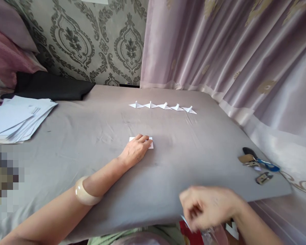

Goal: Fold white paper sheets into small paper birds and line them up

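The left hand's (137, 148) fingers lie close together, bent over a small white folded-paper rectangle (151, 144) on the grey cloth-covered table (173, 153). Its thumb is hidden, so a pinch cannot be confirmed. The wrist is low, the forearm slants in from the lower left, and a glossy cream bangle (86, 193) circles it. The right hand (206, 207), blurred, is raised near the table's front edge with fingers curled inward; a thin pale strip (185, 220) shows below them, whether pinched or not I cannot tell. Beneath, a bright red object (190, 234) is cut off; whether it is a container is unclear. Beyond the left hand, five white folded-paper figures (165, 106) stand in a row.
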A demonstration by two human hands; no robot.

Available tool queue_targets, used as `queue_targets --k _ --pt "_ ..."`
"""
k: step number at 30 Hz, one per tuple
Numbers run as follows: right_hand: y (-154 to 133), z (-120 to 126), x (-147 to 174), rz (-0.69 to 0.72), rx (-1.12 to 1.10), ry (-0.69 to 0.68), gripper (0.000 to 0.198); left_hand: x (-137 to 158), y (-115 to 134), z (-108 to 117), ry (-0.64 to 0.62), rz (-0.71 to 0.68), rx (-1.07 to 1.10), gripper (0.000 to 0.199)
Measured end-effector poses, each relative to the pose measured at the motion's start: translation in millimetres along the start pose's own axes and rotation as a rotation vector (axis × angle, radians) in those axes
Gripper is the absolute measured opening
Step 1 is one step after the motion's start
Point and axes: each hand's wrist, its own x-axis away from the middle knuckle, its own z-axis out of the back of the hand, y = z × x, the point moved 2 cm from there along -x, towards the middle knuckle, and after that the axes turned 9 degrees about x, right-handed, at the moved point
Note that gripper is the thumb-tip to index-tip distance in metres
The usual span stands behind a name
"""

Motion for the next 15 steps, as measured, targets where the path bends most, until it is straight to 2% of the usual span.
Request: queue_targets --k 2,4,6,7,10,12,15 --pt "5.3 -20.8 24.9 -0.121 0.031 -0.1 0.027 0.9 0.8 4.3 0.002 0.028 0.06 0.027" --pt "9.7 -29.6 41.2 -0.213 0.095 -0.052 0.039 1.0 -1.3 12.1 0.038 0.074 0.174 0.028" --pt "11.6 -26.5 46.7 -0.341 0.114 -0.006 0.035 1.0 -6.7 23.5 0.119 0.155 0.311 0.027" --pt "10.3 -20.6 44.4 -0.353 0.098 0.031 0.032 1.7 -9.9 29.7 0.168 0.202 0.365 0.026" --pt "2.4 8.1 17.8 -0.286 -0.005 0.162 0.026 8.3 -16.0 44.0 0.293 0.309 0.352 0.024" --pt "-2.2 31.6 -13.3 -0.204 -0.03 0.307 0.018 15.1 -13.1 43.0 0.218 0.282 0.283 0.024" --pt "-3.7 65.7 -66.1 -0.124 0.085 0.68 0.018 25.5 -1.6 30.0 0.109 0.129 0.138 0.022"
